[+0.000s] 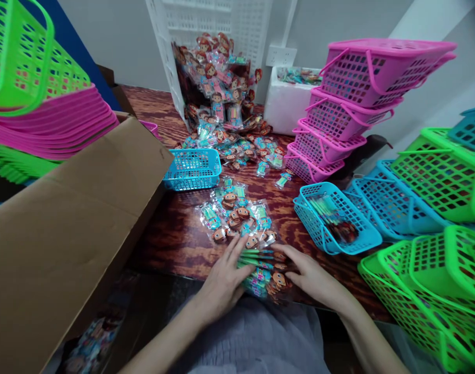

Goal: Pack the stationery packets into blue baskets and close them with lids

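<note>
I hold my left hand [223, 278] at the left end of the packets [263, 267], which lie overlapped in a row at the near side of the bench [165, 246]. Its fingers [233, 250] are stretched forward, and the thumb, apart from them, lies over the row. My right hand [313, 272] is at the opposite end, its index finger and thumb spread wide. Neither hand is closed; whether they press the packets, I cannot tell. A loose pile [237, 213] is just beyond.
</note>
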`<state>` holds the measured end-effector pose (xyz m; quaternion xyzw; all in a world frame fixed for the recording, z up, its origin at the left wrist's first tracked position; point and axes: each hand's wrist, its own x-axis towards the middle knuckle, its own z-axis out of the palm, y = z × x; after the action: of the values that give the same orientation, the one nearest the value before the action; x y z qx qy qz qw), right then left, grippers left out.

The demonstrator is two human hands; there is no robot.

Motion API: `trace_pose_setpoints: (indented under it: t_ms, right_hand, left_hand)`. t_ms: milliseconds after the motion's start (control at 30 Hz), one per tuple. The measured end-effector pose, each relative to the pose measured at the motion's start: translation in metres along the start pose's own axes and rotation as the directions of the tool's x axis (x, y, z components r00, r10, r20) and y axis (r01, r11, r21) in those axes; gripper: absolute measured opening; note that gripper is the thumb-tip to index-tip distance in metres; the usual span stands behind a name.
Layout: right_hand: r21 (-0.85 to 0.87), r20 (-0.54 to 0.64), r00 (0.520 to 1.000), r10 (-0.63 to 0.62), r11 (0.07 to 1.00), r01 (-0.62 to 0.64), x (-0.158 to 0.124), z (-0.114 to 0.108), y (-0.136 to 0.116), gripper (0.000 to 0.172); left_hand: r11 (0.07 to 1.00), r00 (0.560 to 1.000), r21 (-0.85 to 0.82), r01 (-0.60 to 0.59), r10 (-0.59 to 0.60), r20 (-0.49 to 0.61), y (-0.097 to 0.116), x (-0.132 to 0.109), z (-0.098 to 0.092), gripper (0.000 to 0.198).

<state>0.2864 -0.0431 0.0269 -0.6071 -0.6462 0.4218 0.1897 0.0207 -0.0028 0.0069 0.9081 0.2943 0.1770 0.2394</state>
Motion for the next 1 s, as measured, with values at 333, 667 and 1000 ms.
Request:
trace_pose_setpoints:
  t_ms: [333,667,1000]
  right_hand:
    - [-0.062,-0.023,0.999,-0.049,0.997,0.048,0.006,0.006,-0.015,0.04]
    - [-0.1,-0.013,0.998,-0.066,0.993,0.065,0.009,0.006,-0.017,0.033]
    - [-0.067,0.242,0.97,-0.026,0.997,0.044,0.03,-0.026,-0.033,0.027]
  left_hand:
    - [0.997,0.999,0.081,-0.002,0.004,-0.036,0.002,0.0,-0.001,0.049]
    - [0.973,1.0,0.23,-0.023,0.025,-0.007,0.001,0.002,-0.002,0.067]
    - [0.976,0.974,0.19,-0.104,0.061,0.218,0.008,0.03,-0.024,0.042]
